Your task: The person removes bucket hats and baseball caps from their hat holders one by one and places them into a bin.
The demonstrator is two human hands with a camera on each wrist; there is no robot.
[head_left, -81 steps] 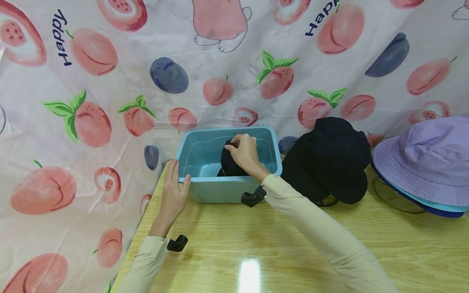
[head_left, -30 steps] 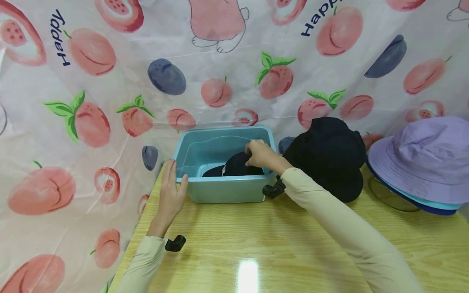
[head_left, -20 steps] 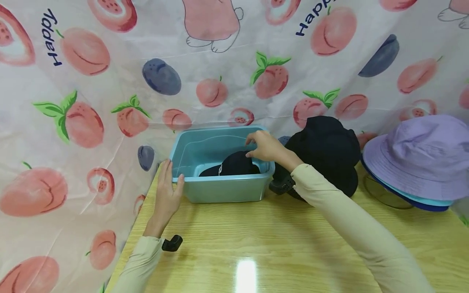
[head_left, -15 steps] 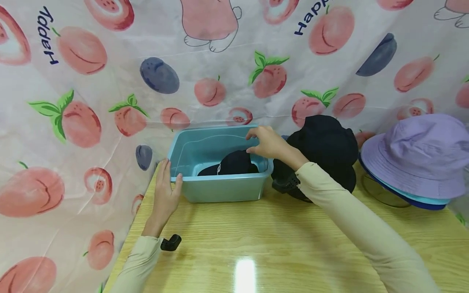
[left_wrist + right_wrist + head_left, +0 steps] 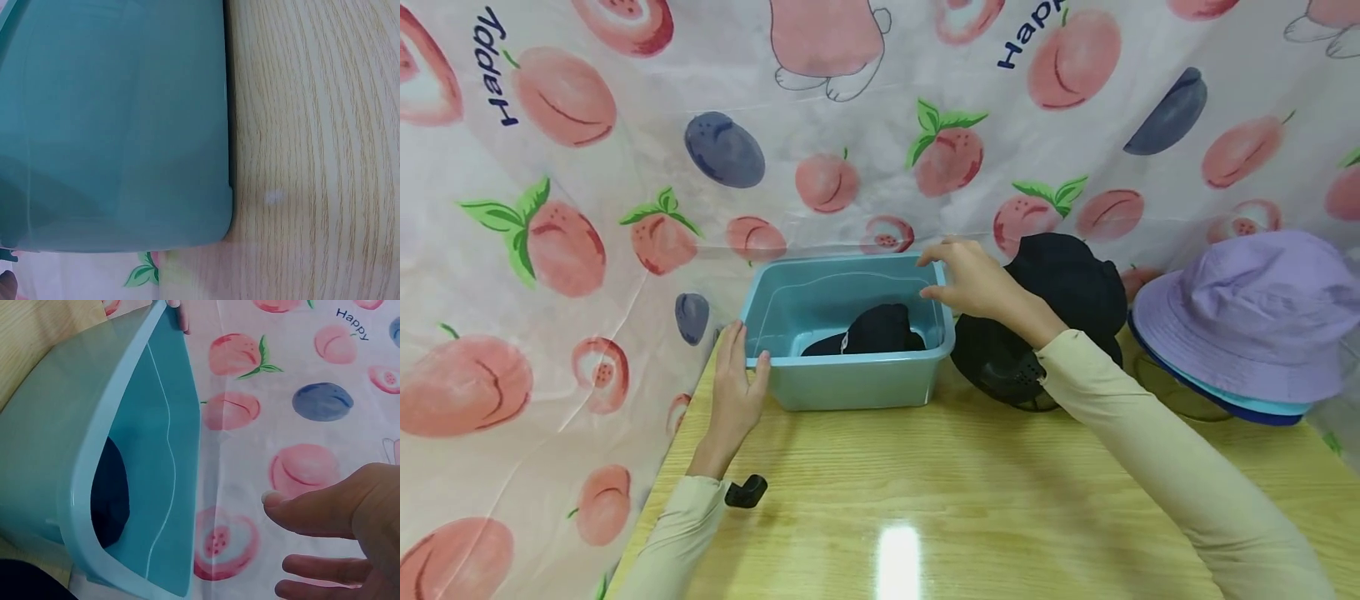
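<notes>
A black cap (image 5: pixel 880 330) lies in the blue plastic bin (image 5: pixel 842 385), its brim toward the left. My left hand (image 5: pixel 735 392) rests on the bin's left front corner with fingers straight. Above the bin's right rim hovers my right hand (image 5: pixel 981 283), thumb and fingers apart and holding nothing. In the right wrist view the thumb (image 5: pixel 312 506) and fingers stand clear of the bin (image 5: pixel 178 456), and the cap (image 5: pixel 110 494) shows as a dark patch inside it. Right of the bin, partly behind my right hand, sits a stack of black caps (image 5: pixel 1063 279).
A stack of bucket hats, lilac on top (image 5: pixel 1262 317) with turquoise and navy brims below, stands at the far right on a wire stand (image 5: pixel 1180 392). A fruit-print cloth (image 5: pixel 850 100) hangs behind the wooden table (image 5: pixel 820 500).
My right hand let go of the black cap in the bin, then rose and moved right toward the bin's right rim. The left hand stayed on the bin's corner.
</notes>
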